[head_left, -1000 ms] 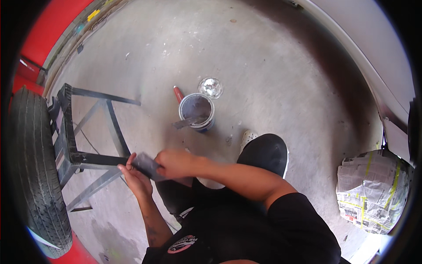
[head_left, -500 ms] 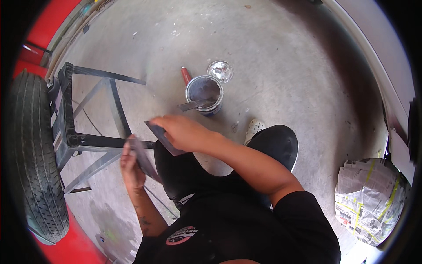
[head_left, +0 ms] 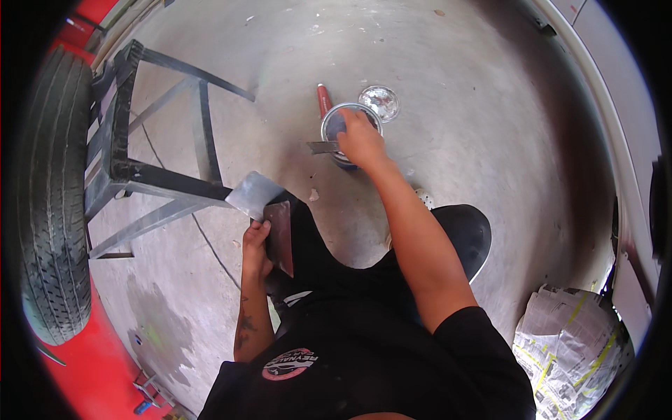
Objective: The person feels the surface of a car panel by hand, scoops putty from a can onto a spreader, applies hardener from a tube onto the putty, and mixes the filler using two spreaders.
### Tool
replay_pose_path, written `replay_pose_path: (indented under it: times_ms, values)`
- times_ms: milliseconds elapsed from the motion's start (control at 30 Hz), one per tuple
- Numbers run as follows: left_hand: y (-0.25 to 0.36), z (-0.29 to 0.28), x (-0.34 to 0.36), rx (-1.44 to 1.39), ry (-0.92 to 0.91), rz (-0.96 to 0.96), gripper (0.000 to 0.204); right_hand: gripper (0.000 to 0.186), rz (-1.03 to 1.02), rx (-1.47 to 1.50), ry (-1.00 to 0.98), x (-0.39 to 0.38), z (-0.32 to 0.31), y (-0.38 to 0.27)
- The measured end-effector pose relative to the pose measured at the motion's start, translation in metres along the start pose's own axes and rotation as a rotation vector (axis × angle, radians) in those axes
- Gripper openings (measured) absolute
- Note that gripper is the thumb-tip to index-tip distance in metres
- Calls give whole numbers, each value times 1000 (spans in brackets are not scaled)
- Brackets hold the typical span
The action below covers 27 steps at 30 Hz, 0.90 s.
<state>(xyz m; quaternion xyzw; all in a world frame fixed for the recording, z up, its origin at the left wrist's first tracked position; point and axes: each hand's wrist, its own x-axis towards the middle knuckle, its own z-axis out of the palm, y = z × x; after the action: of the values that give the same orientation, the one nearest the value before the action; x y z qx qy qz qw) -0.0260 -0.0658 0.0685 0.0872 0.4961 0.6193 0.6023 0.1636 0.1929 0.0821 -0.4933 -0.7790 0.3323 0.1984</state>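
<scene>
My left hand (head_left: 256, 248) is closed around two flat filler spreaders by my left knee. One is a pale grey spreader (head_left: 255, 194), the other a dark reddish-brown spreader (head_left: 279, 238) overlapping its lower corner. Straight ahead, my right hand (head_left: 360, 138) reaches over an open round can (head_left: 379, 117) on the floor. A flat grey strip (head_left: 322, 148) sticks out leftward over the can's rim from under that hand. My fingers are closed at the strip, their tips partly hidden inside the can.
Behind the can lie a red tube (head_left: 323, 101) and a round clear lid (head_left: 380, 103). A black metal stand (head_left: 175, 183) and a tyre (head_left: 52, 196) are at left. A newspaper-wrapped bundle (head_left: 570, 343) sits at lower right, below a pale panel (head_left: 623, 91).
My right hand has let go of the dark spreader, which is now in my left hand with the pale one. It has moved forward to the can and the strip there.
</scene>
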Motion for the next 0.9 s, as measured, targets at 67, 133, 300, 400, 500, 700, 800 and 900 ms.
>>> replay_pose_path:
  times_ms: [67,133,300,400,500,700,800,900]
  values:
    - [-2,1,2,19,41,25,29,57,119,-92,-38,-6,10,0]
    - [-3,5,5,39,75,48,32,64,101,-184,-189,-13,22,-3]
    - [-3,11,11,90,58,61,29,64,26,-236,-285,-18,40,-16]
    - [-3,10,11,114,63,54,26,55,2,-254,-290,-16,44,-17]
    - [-3,16,12,128,46,72,26,42,-51,-334,-227,-13,52,-1]
    - [-4,10,14,137,46,63,24,25,92,-376,-39,2,30,18]
    - [-3,11,15,128,34,49,25,21,196,-323,71,11,-4,25]
    - [-4,14,15,103,49,49,25,20,242,-326,192,12,-27,18]
